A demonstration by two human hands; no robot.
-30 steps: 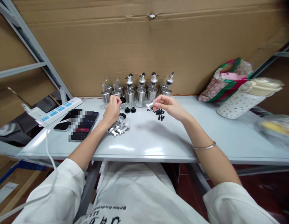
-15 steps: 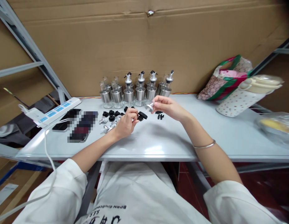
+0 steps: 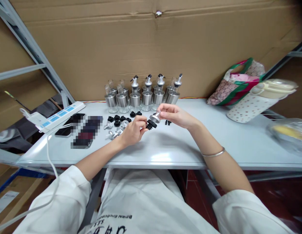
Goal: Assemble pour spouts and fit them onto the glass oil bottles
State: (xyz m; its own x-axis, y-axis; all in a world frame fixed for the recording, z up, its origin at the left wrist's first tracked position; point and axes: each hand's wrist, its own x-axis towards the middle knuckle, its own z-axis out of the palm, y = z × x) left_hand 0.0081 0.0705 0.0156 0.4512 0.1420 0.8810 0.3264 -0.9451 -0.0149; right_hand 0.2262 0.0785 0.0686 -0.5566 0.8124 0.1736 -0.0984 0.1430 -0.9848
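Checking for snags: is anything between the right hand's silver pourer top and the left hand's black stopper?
Nothing visible: the silver pourer top in the right hand seemingly touches the black stopper in the left hand.

The white top point(image 3: 146, 198) had loose sleeves point(image 3: 70, 195) and dark lettering point(image 3: 117, 217). A slim silvery bangle point(image 3: 214, 155) ringed the right forearm point(image 3: 209, 143).

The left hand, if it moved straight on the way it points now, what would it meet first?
Probably the silver spout piece in the right hand, which the black stopper held by the left hand may touch; depth is unclear.
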